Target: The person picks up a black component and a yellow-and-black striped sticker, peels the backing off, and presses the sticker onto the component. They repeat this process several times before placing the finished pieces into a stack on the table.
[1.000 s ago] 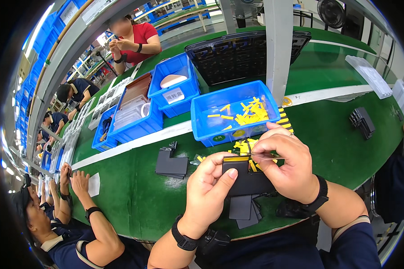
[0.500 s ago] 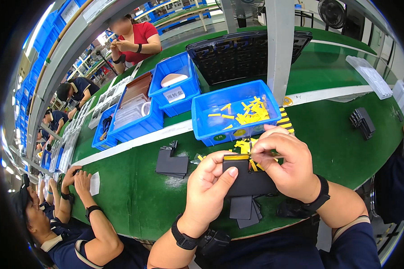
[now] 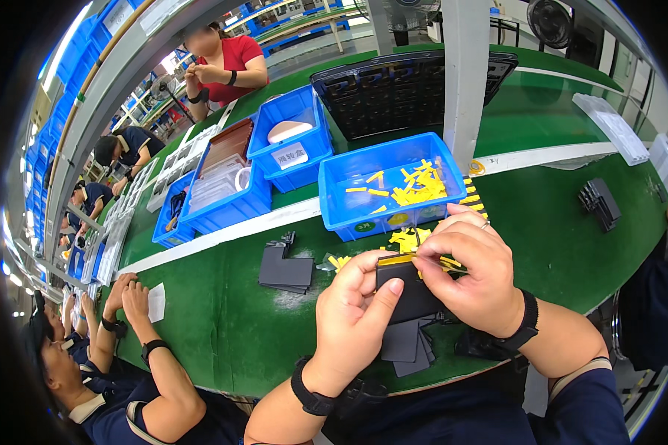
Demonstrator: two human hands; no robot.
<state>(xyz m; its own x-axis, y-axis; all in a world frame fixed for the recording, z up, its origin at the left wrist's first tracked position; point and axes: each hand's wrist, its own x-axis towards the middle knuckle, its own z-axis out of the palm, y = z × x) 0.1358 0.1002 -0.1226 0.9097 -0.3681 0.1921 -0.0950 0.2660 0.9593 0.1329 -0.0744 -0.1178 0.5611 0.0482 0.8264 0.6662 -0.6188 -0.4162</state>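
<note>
Between both hands — yellow strip (image 3: 412, 259) lying left-right

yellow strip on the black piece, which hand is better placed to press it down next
Likely the right hand: its fingertips already pinch the yellow strip along the top edge of the black piece. The left hand grips that piece from below, steadying it.

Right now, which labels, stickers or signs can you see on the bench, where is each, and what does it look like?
White paper label: front wall of the middle blue bin, rectangular, dark print.
Green round sticker: front wall of the near blue bin, left side.
Yellow round sticker: same wall, centre.
White paper slip: flat on the green mat, beside a co-worker's hands.
</note>
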